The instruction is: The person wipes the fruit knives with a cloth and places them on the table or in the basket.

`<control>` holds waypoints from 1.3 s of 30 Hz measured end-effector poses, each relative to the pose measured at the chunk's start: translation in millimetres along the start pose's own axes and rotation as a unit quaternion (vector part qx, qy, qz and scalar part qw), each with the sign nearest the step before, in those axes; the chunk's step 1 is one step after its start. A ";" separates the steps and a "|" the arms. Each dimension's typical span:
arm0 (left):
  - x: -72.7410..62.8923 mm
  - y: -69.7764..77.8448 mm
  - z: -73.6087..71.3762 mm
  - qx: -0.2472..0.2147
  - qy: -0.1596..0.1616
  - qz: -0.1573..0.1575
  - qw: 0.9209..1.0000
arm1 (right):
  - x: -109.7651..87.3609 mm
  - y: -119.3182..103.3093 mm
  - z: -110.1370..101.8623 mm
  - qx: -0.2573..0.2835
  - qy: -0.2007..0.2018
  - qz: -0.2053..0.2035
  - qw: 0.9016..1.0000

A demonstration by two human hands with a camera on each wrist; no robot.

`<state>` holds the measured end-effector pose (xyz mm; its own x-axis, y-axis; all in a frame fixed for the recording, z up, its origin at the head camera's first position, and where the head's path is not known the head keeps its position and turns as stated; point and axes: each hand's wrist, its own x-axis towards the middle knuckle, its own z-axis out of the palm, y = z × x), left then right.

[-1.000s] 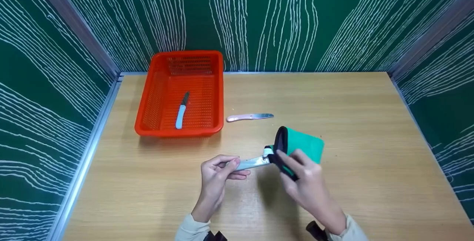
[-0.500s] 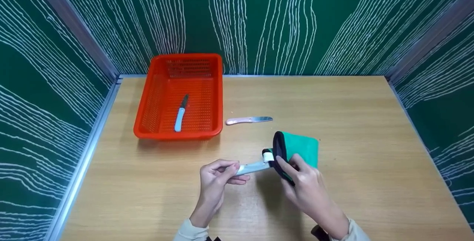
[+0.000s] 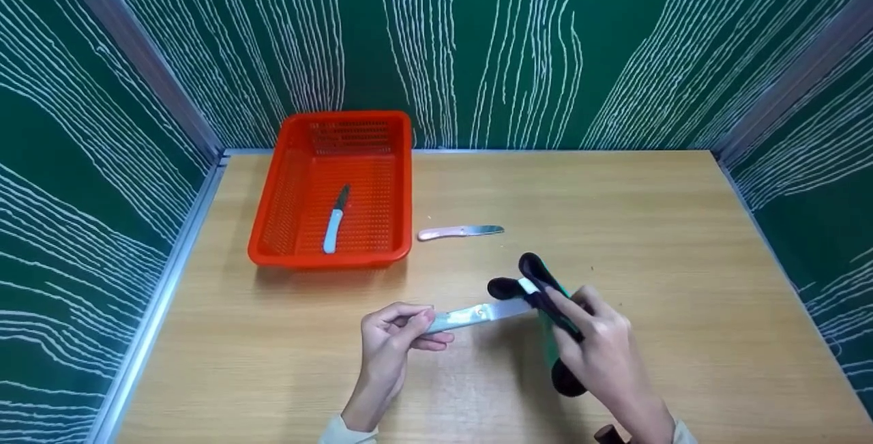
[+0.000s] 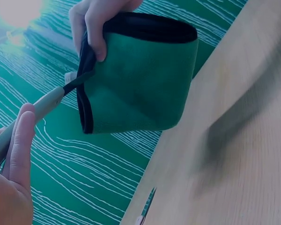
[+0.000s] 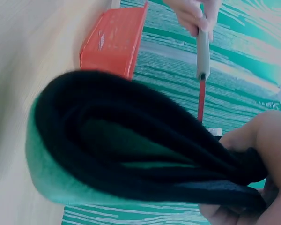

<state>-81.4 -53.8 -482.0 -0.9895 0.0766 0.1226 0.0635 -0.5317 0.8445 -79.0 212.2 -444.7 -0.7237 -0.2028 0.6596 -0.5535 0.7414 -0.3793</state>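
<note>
My left hand (image 3: 394, 343) grips a small knife (image 3: 464, 318) by its pale blue-green handle, blade pointing right. My right hand (image 3: 601, 348) pinches a green cloth piece (image 4: 140, 84) by its black edging; it is folded hollow, with openings visible in both wrist views. A white tag (image 3: 527, 286) sticks out at the black edge. The blade's tip lies at this edge beside the tag; whether it cuts in or only passes behind cannot be told. In the right wrist view, the cloth's black rim (image 5: 107, 77) fills the foreground, with the knife handle (image 5: 203, 56) beyond.
An orange-red plastic basket (image 3: 262, 226) stands at the back left, holding a knife (image 3: 333, 226) with a light blue handle. To its right, a pink-handled knife (image 3: 460, 232) lies on the wooden table (image 3: 648, 226). Green walls with white lines surround the table.
My right hand has moved right and toward me, turning the cloth so its black edges face up. More of the blade now shows. The left hand keeps its grip on the knife.
</note>
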 end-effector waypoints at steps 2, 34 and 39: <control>0.1 0.5 -1.0 0.004 0.006 -0.007 1.000 | -0.8 3.1 -2.2 -0.001 0.003 0.014 1.000; -1.2 -5.7 2.2 0.041 0.034 -0.018 0.998 | 17.8 -18.7 -14.9 0.066 0.114 0.040 0.990; -2.1 -9.0 6.7 0.037 0.037 -0.043 0.998 | 14.3 -30.5 0.1 0.099 0.070 0.024 0.992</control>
<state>-79.1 -43.6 -486.3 -0.9985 0.0544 0.0115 -0.0150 -0.4613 0.8871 -72.5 186.6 -423.8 -0.6948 -0.0701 0.7158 -0.6000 0.6053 -0.5231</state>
